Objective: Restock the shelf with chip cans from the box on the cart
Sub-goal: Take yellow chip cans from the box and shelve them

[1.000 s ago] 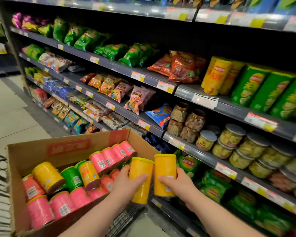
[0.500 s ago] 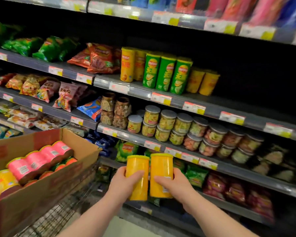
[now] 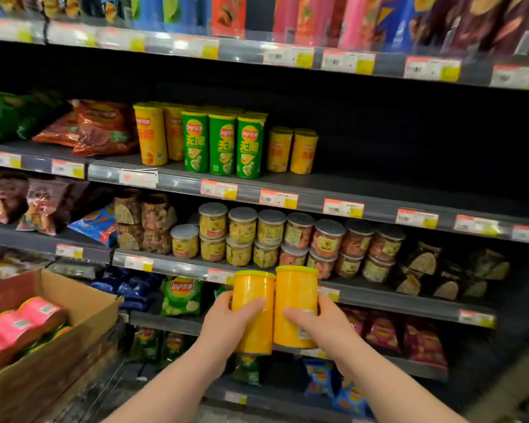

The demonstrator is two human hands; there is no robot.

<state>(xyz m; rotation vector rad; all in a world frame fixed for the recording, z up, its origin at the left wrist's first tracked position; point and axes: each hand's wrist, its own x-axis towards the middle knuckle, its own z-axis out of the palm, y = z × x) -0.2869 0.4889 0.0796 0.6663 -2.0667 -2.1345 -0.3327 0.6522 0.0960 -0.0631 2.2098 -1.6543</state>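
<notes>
Two yellow cans are grasped upright, one each by the left hand and right hand, at lower centre (unshelved), while pink cans remain in the box at lower left.

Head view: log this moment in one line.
left hand grips short yellow cylindrical chip can | right hand grips matching yellow can | side by side, unshelved

The left hand grips a yellow can and the right hand grips a second can, both upright and touching. Pink cans lie in the box at lower left. Yellow shelf cans stand just right of green cans.
</notes>
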